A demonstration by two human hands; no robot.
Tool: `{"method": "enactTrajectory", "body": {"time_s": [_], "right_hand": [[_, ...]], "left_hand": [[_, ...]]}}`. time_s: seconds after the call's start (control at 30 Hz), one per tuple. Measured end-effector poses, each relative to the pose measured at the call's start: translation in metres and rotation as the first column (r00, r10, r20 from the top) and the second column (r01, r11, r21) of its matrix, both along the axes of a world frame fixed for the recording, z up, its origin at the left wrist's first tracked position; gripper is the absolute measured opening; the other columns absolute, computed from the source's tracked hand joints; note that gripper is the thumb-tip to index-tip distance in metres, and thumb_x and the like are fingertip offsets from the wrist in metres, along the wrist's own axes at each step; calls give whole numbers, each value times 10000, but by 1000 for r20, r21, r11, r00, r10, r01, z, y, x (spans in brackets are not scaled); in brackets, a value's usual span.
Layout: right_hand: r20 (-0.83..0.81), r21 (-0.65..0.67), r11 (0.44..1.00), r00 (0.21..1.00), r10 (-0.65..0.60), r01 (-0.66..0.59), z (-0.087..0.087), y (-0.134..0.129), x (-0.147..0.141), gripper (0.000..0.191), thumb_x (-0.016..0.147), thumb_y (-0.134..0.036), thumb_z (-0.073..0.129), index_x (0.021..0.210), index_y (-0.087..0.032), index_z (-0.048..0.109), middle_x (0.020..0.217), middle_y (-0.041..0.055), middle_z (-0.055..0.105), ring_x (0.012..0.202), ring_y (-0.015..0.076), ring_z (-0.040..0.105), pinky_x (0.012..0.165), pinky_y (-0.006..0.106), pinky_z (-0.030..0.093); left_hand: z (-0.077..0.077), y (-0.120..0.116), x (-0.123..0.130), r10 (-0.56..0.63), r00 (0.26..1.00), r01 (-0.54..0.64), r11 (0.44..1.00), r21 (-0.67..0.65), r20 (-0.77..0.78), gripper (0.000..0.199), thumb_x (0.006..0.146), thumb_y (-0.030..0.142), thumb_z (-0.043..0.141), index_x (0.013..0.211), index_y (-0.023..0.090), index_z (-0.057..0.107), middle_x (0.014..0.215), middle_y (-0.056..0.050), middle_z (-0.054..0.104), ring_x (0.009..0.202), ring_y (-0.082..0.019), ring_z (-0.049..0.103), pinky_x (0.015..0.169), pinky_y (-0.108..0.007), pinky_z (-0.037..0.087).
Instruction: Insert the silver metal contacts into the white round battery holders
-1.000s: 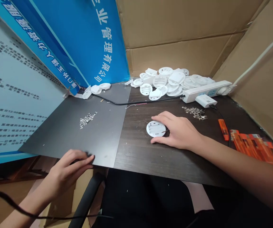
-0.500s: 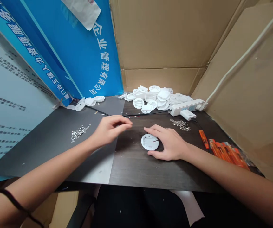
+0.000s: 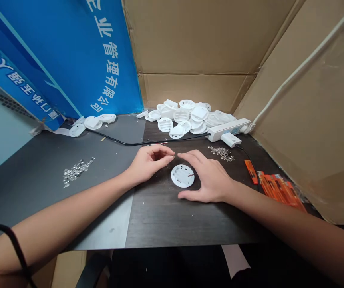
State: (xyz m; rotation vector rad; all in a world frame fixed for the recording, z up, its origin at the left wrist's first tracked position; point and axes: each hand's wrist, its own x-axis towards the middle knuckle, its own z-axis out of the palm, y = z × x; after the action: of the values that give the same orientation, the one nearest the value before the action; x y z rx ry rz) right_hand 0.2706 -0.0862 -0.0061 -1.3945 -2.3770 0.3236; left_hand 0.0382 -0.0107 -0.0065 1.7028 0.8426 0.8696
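Observation:
A round white plastic housing (image 3: pixel 182 181) lies on the dark tabletop with its ribbed, recessed side up. A thin dark sliver shows at its right edge. My right hand (image 3: pixel 209 178) curves around the housing's right side, thumb and fingers spread, without visibly gripping it. My left hand (image 3: pixel 150 162) is just behind and left of the housing, with thumb and forefinger pinched together; whatever is between the tips is too small to make out. Left of that hand lies a scatter of small shiny metal pieces (image 3: pixel 77 171).
Behind, white plastic housings (image 3: pixel 181 116) are heaped by the cardboard wall (image 3: pixel 186 44). A power strip (image 3: pixel 229 129) with a white charger (image 3: pixel 231 140), small metal parts (image 3: pixel 221 153) and orange packets (image 3: pixel 279 190) stand at the right. A black cable (image 3: pixel 136 143) crosses the table's back.
The view has swung, shifting the table contents leftward. My left hand has come closer to the housing and my right fingertips. My right hand stays spread beside the housing.

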Motion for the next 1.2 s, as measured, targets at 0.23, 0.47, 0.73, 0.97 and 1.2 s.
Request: {"method": "enactTrajectory", "body": {"time_s": [0.23, 0.47, 0.73, 0.97, 1.2], "right_hand": [[-17, -8, 1000, 1000, -22, 22, -3, -1, 3, 855, 811, -649, 727, 1489, -186, 489, 1392, 133, 566, 1104, 297, 656, 883, 492, 583], [-63, -5, 995, 993, 96, -97, -2, 1, 7, 795, 802, -499, 724, 1490, -170, 499, 1439, 117, 530, 1162, 277, 636, 948, 465, 574], [-100, 3, 1000, 995, 4, -4, -9, 2, 7, 733, 827, -602, 753, 1426, -215, 583, 1281, 73, 608, 1003, 224, 679, 796, 393, 565], [-24, -26, 999, 999, -36, 36, -9, 4, 7, 787, 804, -755, 732, 1410, -268, 607, 1265, 39, 601, 964, 228, 681, 749, 382, 521], [23, -10, 998, 998, -61, 61, -8, 5, 6, 730, 811, -778, 703, 1346, -285, 642, 1224, 24, 609, 894, 205, 667, 691, 337, 444]], "left_hand": [[8, -5, -4, -123, 981, 139, 985, 100, -147, 205, 873, 321, 703, 944, 146, 783, 945, -81, 740, 809, -140, 659, 705, -245, 512], [12, -7, 3, -120, 963, 147, 984, 98, -240, 253, 887, 355, 701, 1019, 158, 791, 917, -52, 760, 771, -122, 661, 702, -226, 514], [13, -10, 9, -14, 923, 178, 902, 393, -385, 222, 925, 222, 652, 1109, 221, 776, 962, 37, 778, 761, -61, 672, 695, -170, 493], [11, -6, 12, -7, 918, 200, 870, 450, -396, 199, 925, 206, 665, 1095, 230, 765, 1007, 58, 777, 759, -47, 681, 678, -151, 497], [8, -8, 13, 50, 905, 236, 767, 597, -422, 156, 939, 180, 661, 1050, 206, 767, 998, 45, 782, 845, -83, 730, 729, -172, 535]]}}
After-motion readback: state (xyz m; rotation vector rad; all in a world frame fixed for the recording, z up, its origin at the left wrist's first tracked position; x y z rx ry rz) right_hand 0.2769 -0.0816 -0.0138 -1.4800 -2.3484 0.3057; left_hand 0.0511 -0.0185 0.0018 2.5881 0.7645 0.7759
